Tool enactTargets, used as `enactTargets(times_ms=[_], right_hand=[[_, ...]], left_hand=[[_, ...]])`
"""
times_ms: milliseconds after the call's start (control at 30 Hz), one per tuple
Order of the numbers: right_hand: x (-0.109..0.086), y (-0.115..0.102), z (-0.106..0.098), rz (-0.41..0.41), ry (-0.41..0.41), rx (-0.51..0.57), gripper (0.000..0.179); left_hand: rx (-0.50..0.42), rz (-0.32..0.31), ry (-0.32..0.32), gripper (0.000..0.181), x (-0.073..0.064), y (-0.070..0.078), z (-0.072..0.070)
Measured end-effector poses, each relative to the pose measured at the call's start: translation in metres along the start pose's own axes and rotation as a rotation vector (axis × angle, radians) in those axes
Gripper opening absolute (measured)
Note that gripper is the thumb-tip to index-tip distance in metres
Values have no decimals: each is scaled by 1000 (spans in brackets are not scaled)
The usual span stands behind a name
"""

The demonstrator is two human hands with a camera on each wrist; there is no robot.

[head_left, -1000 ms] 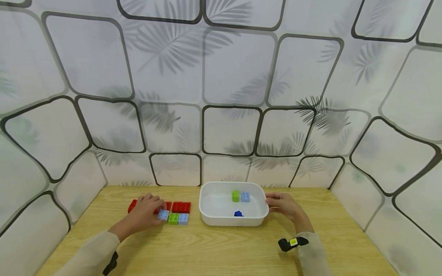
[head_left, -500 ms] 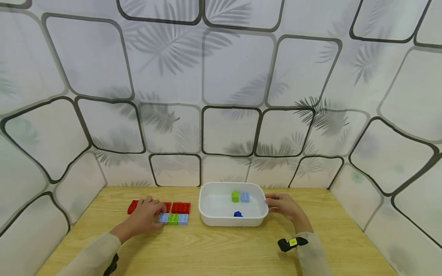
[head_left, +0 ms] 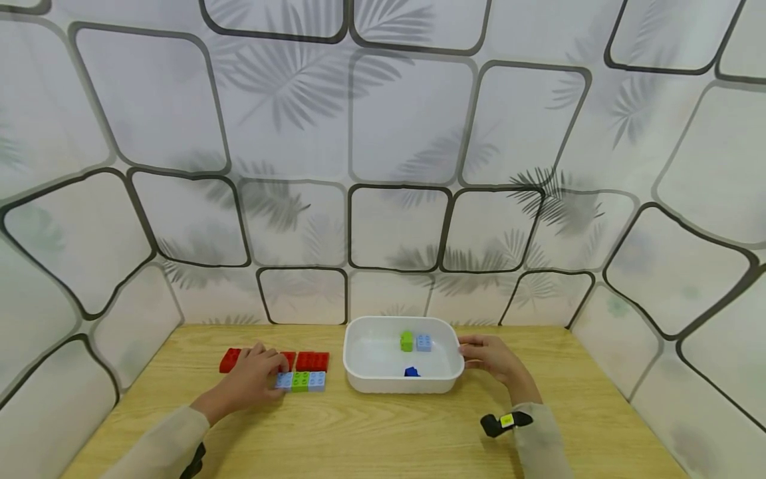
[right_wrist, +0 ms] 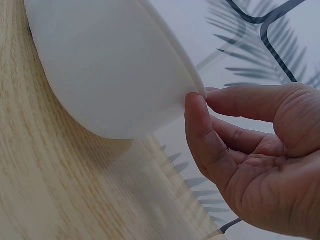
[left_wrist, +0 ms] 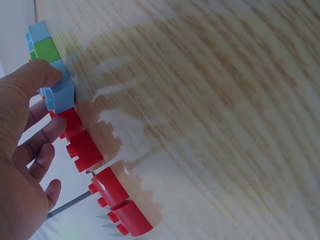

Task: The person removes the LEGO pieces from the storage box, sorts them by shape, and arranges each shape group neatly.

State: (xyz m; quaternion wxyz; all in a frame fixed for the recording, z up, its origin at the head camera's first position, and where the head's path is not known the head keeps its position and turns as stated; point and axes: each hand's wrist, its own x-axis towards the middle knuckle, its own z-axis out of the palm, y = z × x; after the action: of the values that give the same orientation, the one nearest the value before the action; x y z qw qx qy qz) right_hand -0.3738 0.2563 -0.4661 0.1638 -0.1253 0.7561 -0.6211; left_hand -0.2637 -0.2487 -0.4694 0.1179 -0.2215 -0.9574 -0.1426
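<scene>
In the head view my left hand (head_left: 253, 376) pinches a light blue toy brick (head_left: 284, 381) at the left end of a short row. Next to it in that row come a green brick (head_left: 300, 381) and a second light blue brick (head_left: 316, 381). The left wrist view has the thumb on the near face of the held brick (left_wrist: 64, 92), with a finger behind it. My right hand (head_left: 492, 358) grips the right rim of a white tub (head_left: 402, 384); the right wrist view has thumb and finger pinching that rim (right_wrist: 192, 75).
Behind the row several red bricks (head_left: 312, 361) form another line, partly covered by the left hand. Inside the tub lie a green brick (head_left: 406, 341), a light blue brick (head_left: 423, 342) and a dark blue piece (head_left: 411, 372). A patterned curtain (head_left: 397, 226) rises behind the wooden table (head_left: 359, 439).
The light blue brick in my left hand was tilted and has come down level, in line against the green brick. My right hand keeps its place on the tub.
</scene>
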Motion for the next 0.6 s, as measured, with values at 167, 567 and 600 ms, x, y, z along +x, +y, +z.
enactTargets(times_ms=[167,567,600], right_hand=[[0,-1,1,2,5,-2,47],[-1,-1,0,-4,-8,1,47],[-1,-1,0,-5,-9,-1,48]], left_hand=[[5,-9,-14,27,1,0,-1],[-5,-15,-21,27,1,1,-2],[-10,-13,-20,27,1,2,-2]])
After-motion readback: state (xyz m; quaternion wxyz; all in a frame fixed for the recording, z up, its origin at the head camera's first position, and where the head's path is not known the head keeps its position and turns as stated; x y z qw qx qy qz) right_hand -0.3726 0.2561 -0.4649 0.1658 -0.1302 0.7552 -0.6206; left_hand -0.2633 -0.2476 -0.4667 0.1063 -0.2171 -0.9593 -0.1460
